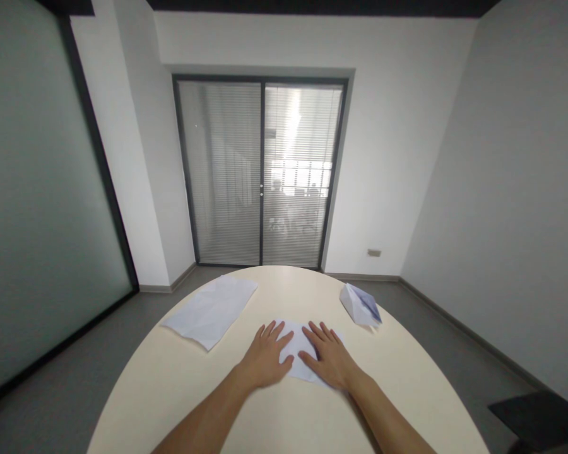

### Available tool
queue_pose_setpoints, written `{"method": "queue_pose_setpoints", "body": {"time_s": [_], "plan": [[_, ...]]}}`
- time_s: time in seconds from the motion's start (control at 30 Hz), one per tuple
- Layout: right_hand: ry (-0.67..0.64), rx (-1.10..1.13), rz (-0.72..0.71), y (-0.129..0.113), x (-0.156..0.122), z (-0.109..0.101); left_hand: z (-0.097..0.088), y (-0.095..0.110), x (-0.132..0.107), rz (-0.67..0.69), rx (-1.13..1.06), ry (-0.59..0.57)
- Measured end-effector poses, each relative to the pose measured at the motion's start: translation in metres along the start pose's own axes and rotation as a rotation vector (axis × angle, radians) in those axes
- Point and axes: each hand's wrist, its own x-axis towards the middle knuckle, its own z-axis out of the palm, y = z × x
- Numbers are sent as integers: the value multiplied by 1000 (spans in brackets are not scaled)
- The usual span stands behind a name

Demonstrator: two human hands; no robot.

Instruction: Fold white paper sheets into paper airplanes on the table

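Observation:
A white sheet of paper (298,353) lies flat on the round cream table (274,422) in front of me. My left hand (265,356) rests palm down on its left part, fingers stretched out. My right hand (329,356) lies flat on its right part, fingers spread. Both hands press the paper against the tabletop and hold nothing. Most of the sheet is hidden under them.
A loose creased sheet (211,310) lies at the table's left. A folded paper shape (360,304) sits at the right, near the edge. Beyond the table is grey floor, a glass door with blinds (260,170), and a dark object (539,419) at lower right.

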Motion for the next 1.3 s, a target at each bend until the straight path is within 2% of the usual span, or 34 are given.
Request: {"method": "queue_pose_setpoints", "body": {"time_s": [0.1, 0.17, 0.3, 0.43, 0.7, 0.93, 1.13, 1.3], "plan": [[24, -35, 95, 4, 2, 2, 1, -1, -2, -1, -21, 12], [23, -45, 106, 7, 1, 2, 2, -1, -2, 6, -37, 28], [-17, -33, 39, 7, 0, 0, 1, 5, 1, 34, -65, 142], [-61, -2, -44, 2, -2, -5, 1, 12, 5, -13, -69, 231], [-61, 43, -78, -5, -5, -9, 13, 2, 6, 5, -20, 85], [38, 64, -141, -7, -4, -9, 8, 6, 4, 42, -15, 155], [151, 80, -208, -8, -4, -9, 5, 6, 2, 81, -24, 143], [193, 108, -221, -10, -3, -11, 4, 6, 1, 88, -27, 154]]}}
